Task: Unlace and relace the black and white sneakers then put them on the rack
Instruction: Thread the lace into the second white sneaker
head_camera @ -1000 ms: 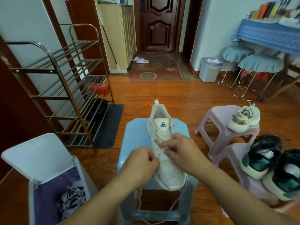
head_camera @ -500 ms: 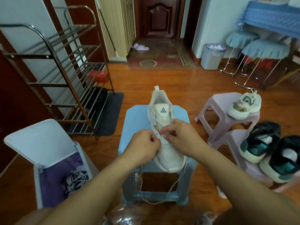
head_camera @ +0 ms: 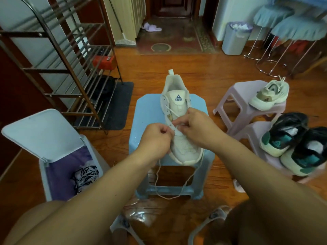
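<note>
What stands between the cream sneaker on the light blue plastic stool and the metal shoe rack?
Nothing visible blocks it. Between the cream sneaker and the metal shoe rack lie only bare wooden floor and a dark mat. The white open-lidded bin stands nearer the person, aside.

A wooden floor (head_camera: 221, 68) ran to a dark door (head_camera: 174, 5), with a patterned rug (head_camera: 173, 43), pale cabinet (head_camera: 123, 16) and grey bin (head_camera: 235, 38) nearby.

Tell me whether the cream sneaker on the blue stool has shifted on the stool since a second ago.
No. The cream sneaker sits the same on the blue stool, heel past the far edge; only the camera moved.
</note>
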Demonstrator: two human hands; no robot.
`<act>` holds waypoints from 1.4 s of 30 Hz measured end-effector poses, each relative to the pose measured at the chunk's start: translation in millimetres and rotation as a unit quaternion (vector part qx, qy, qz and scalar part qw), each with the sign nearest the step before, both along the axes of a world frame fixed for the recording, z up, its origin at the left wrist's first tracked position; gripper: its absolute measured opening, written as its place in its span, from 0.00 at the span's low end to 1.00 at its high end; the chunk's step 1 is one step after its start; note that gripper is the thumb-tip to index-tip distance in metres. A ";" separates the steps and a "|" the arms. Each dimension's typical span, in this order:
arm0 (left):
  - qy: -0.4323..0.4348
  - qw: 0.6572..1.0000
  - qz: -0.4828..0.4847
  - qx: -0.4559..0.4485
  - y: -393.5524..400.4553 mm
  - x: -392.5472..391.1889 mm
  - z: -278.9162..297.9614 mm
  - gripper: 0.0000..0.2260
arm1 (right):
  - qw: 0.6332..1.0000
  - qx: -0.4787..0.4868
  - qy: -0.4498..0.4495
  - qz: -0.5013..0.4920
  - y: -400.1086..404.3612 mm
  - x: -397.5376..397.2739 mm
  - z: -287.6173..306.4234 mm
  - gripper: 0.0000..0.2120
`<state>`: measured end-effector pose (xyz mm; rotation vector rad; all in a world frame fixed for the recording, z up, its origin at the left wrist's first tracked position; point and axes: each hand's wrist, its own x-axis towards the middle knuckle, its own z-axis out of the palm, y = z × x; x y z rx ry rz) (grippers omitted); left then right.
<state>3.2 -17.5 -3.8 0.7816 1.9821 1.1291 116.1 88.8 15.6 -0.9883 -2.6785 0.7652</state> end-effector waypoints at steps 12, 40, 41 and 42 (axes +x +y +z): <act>-0.158 0.979 0.125 0.036 1.2 15.0 -0.2 0.05 | 1.000 0.012 -0.009 0.015 4.6 -4.3 3.7 0.05; -0.170 0.952 0.219 0.134 6.7 37.3 -25.1 0.01 | 1.000 0.008 0.017 -0.018 -2.4 -1.2 -5.9 0.13; -0.132 0.957 0.216 0.142 7.5 36.7 -27.7 0.03 | 1.000 0.016 0.013 -0.017 -2.0 -1.2 -5.0 0.13; -0.103 0.960 0.213 0.147 7.6 37.0 -29.3 0.06 | 1.000 0.019 0.010 -0.015 -1.2 -1.3 -4.0 0.12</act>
